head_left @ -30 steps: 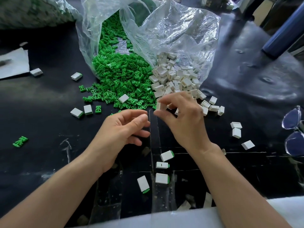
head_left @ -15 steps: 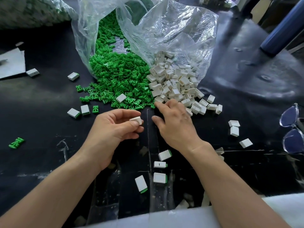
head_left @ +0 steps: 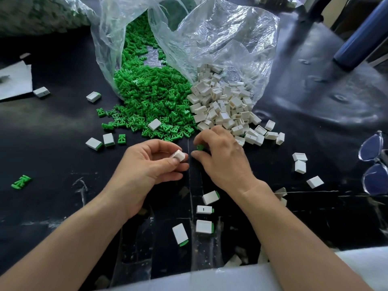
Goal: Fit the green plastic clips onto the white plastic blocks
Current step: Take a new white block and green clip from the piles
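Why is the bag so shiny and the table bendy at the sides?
Head view: light glares off the crinkly bag and the black table at right; the wide lens curves the edges; the white block in the left hand and green clip in the right hand look sharp.

The left hand (head_left: 144, 171) pinches a block (head_left: 178, 155). At its 3 o'clock, the right hand (head_left: 222, 158) pinches a clip (head_left: 200, 147). Loose clips (head_left: 151, 101) are heaped at 12 o'clock and blocks (head_left: 222, 108) at 1 o'clock. Clipped blocks (head_left: 203, 226) lie at 6 o'clock.
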A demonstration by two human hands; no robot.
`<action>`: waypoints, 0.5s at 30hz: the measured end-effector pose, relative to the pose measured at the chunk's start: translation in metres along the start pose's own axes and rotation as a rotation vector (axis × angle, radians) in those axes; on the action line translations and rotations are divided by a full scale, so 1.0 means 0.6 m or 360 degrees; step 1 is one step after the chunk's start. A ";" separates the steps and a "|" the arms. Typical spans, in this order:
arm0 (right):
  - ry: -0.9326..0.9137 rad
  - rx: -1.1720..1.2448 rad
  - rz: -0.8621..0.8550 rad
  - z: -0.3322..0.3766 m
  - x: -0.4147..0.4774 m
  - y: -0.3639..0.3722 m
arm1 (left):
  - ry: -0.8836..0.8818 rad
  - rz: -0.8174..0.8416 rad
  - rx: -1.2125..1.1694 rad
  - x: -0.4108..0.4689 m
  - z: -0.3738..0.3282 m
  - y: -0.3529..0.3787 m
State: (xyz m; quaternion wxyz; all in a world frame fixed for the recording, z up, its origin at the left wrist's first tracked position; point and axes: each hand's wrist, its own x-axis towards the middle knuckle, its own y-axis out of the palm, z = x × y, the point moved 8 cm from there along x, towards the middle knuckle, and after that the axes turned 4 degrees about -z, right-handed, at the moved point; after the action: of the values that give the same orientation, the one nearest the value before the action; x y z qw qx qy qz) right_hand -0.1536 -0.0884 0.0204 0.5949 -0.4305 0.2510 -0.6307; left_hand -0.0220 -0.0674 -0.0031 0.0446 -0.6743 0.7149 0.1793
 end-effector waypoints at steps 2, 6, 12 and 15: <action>0.0010 0.0140 -0.0064 0.001 0.000 -0.009 | 0.0000 0.0013 0.0015 0.000 0.000 0.000; 0.0188 0.0654 -0.0151 -0.006 -0.003 -0.023 | 0.0028 0.0029 0.0033 0.000 -0.001 -0.001; 0.0315 0.1258 -0.0027 0.000 -0.008 -0.013 | 0.0213 -0.0051 0.0273 0.001 -0.011 -0.008; 0.0276 0.1442 0.0078 0.013 -0.010 -0.010 | 0.0263 -0.0089 0.0300 -0.002 -0.017 -0.010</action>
State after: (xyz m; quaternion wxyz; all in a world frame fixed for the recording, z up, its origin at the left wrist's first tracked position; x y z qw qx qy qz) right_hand -0.1508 -0.0799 0.0275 0.7146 -0.0666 0.0089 -0.6963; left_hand -0.0145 -0.0698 0.0053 0.0537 -0.6994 0.7107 0.0538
